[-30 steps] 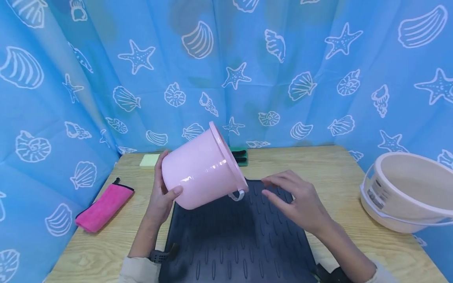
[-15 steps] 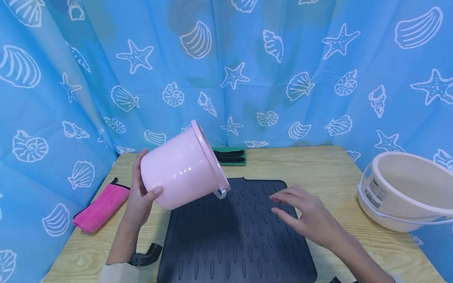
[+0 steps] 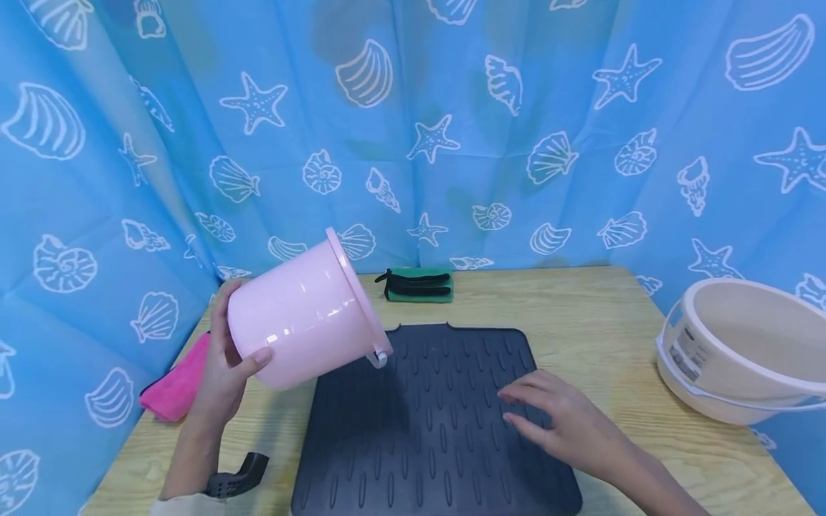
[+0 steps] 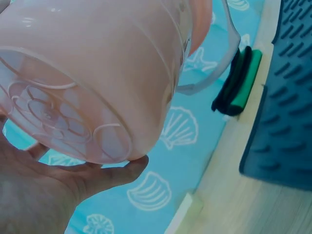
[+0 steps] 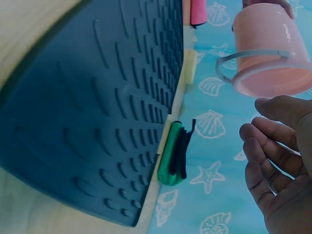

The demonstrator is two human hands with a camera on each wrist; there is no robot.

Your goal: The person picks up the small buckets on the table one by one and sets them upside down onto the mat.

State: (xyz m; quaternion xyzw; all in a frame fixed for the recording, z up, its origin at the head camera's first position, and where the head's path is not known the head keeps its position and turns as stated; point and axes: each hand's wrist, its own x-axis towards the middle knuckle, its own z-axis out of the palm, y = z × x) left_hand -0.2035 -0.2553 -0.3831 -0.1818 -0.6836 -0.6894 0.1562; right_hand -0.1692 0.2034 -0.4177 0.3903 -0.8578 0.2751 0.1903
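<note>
A pink bucket (image 3: 300, 312) is held in the air by my left hand (image 3: 222, 376), tilted with its mouth toward the right. The fingers grip around the base and the thumb lies on the near side wall. In the left wrist view the ringed underside of the bucket (image 4: 117, 73) shows above my palm. A pale handle (image 5: 253, 54) hangs at its rim in the right wrist view. My right hand (image 3: 564, 419) hovers over the right part of the dark ribbed mat (image 3: 445, 408), fingers loosely bent and touching nothing.
A beige bucket (image 3: 729, 358) with a label stands at the table's right edge. A folded green and black cloth (image 3: 419, 284) lies at the back. A pink cloth (image 3: 177, 383) at the left is partly hidden by my arm. A blue shell-patterned curtain (image 3: 413, 129) surrounds the table.
My left hand has carried the pink bucket leftward, uncovering the green cloth and more of the mat. My right hand has shifted slightly right and down.
</note>
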